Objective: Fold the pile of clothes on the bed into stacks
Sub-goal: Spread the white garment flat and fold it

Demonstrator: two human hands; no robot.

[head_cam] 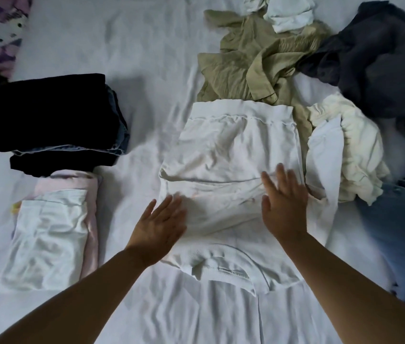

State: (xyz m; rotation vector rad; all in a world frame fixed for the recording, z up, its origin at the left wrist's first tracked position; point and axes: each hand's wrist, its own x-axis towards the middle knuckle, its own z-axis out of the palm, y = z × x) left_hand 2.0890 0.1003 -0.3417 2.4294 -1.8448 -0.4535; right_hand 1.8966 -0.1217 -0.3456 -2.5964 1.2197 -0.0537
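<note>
White t-shirt is laid out mid-bed, long axis running straight away from me, collar at the near end, hem at the far end touching the khaki shirt. Left hand and right hand are both flat on it with fingers straight, gripping nothing. Its right edge butts against a cream top. There's open sheet on the left before the dark stack and the white and pink stack.
</note>
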